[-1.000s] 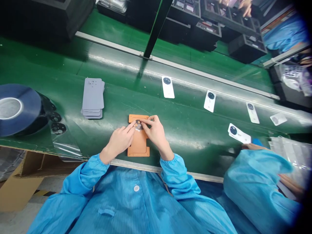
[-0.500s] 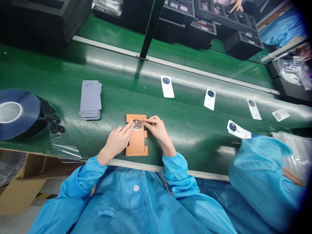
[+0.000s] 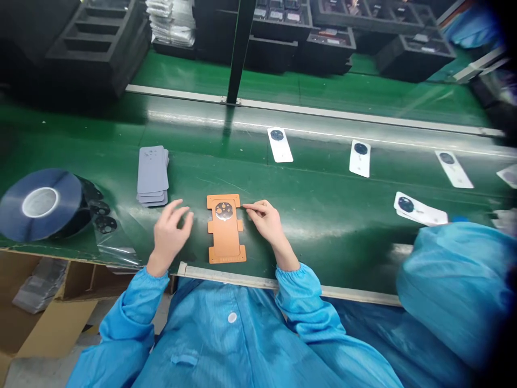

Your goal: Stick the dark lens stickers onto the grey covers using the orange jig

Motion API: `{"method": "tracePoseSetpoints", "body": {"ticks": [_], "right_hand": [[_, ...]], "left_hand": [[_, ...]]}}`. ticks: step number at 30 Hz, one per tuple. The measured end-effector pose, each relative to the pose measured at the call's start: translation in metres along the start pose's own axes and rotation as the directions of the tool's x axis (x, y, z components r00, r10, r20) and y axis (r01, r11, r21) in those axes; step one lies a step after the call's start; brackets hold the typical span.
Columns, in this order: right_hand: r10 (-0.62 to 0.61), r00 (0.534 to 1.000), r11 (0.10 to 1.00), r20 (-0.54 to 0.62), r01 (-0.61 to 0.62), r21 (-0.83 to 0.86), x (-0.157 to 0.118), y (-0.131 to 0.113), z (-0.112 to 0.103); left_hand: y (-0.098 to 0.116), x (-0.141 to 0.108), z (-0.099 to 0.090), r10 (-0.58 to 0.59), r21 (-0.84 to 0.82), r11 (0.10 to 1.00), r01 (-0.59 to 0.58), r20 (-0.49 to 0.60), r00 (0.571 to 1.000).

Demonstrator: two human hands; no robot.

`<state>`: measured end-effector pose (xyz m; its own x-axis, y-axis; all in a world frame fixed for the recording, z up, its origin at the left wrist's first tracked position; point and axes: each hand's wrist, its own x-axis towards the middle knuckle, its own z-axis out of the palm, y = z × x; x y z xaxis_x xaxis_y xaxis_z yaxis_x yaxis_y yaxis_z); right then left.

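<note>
- Dark lens piece (image 3: 224, 210) lies in your orange fixture (image 3: 226, 237); gray plates (image 3: 152, 175) stacked apart.
- Left hand (image 3: 169, 233): grip wide, empty.
- Right hand (image 3: 268, 221): grip narrow; can't tell if holding anything.

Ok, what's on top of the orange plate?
A black disc with holes lies near the far end of the orange plate, and orange shows through the holes. Whatever is beneath the disc's solid parts is covered.

Whitish glare is thrown across the green table (image 3: 323, 205), most strongly along its far edge; the right corner of the view is darkened and blurred.
</note>
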<state>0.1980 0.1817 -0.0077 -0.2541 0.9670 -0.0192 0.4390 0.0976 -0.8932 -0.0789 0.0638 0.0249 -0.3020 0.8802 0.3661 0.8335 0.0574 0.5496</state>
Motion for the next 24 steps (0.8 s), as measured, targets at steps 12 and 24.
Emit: {"method": "tracePoseSetpoints", "body": {"ticks": [12, 24], "right_hand": [[-0.022, 1.0, 0.999, 0.007, 0.023, -0.032, 0.0, 0.0, -0.003], [-0.019, 0.999, 0.999, 0.044, 0.018, 0.039, -0.002, -0.017, -0.003]], "left_hand": [[-0.082, 0.074, -0.057, -0.506, 0.193, 0.841, 0.506, -0.054, 0.861], [-0.023, 0.043, -0.064, -0.531, -0.644, 0.687, 0.338, -0.126, 0.838]]}}
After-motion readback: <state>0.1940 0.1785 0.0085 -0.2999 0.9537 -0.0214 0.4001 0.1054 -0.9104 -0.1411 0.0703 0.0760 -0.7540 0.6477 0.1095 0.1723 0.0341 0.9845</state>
